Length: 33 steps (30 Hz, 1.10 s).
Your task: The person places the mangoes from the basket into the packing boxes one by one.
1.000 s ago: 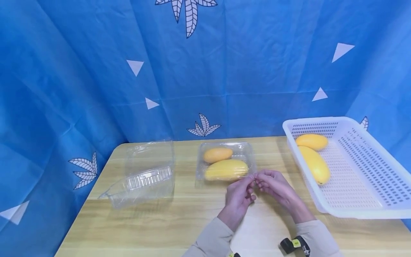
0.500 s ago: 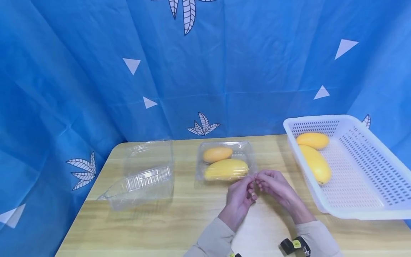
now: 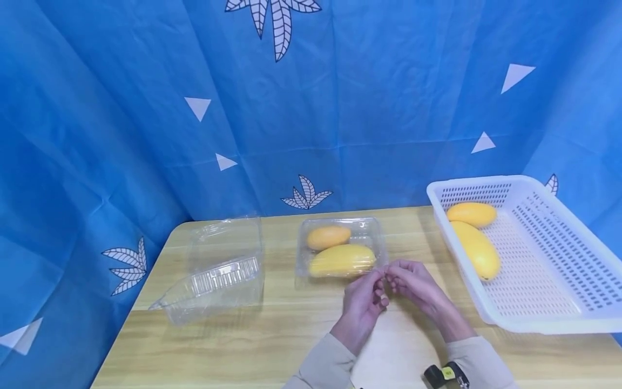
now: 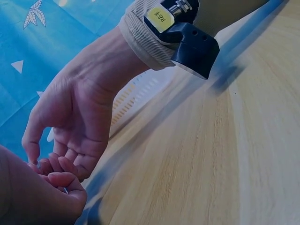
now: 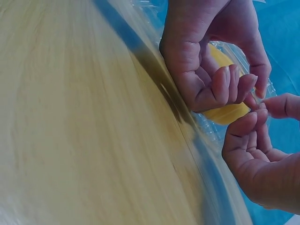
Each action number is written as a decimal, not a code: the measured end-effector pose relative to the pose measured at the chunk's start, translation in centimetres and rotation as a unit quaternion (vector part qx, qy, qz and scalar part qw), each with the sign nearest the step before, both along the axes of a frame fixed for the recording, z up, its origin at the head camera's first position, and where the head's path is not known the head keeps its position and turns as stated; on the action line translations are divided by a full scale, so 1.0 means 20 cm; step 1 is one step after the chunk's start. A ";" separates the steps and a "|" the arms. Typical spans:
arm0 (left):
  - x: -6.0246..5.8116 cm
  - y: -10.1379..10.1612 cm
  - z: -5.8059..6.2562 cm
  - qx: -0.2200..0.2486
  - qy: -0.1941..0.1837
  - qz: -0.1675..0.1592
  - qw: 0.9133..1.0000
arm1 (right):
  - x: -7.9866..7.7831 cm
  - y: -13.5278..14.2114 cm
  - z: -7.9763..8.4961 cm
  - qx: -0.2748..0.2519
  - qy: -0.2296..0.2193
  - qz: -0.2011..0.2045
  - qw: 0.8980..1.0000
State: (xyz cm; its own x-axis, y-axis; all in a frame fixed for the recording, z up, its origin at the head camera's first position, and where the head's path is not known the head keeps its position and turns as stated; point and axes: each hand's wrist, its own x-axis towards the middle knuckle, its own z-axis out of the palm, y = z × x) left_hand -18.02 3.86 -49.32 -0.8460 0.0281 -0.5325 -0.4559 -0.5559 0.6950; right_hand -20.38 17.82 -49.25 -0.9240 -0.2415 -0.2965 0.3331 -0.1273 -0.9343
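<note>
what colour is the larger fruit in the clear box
The larger fruit is yellow; the head view shows it best.

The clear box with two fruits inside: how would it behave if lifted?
The box looks thin-walled and glossy, so may flex and feel slippery. Its two fruits are rounded, with space beside one, so might roll when tilted.
</note>
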 end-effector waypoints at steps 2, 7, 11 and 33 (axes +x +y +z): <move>0.00 -0.01 0.00 0.001 -0.001 0.004 1.000 | 0.00 -0.01 0.00 0.001 -0.003 -0.002 1.000; 0.02 0.00 0.00 0.000 -0.003 -0.001 1.000 | 0.02 0.01 0.00 0.003 -0.004 0.000 1.000; 0.02 -0.01 0.00 0.008 0.005 -0.009 1.000 | 0.02 0.01 0.00 -0.006 0.003 0.008 1.000; 0.14 -0.77 0.43 -0.213 0.312 -0.185 0.907 | 0.00 0.02 -0.01 -0.031 0.012 -0.015 0.999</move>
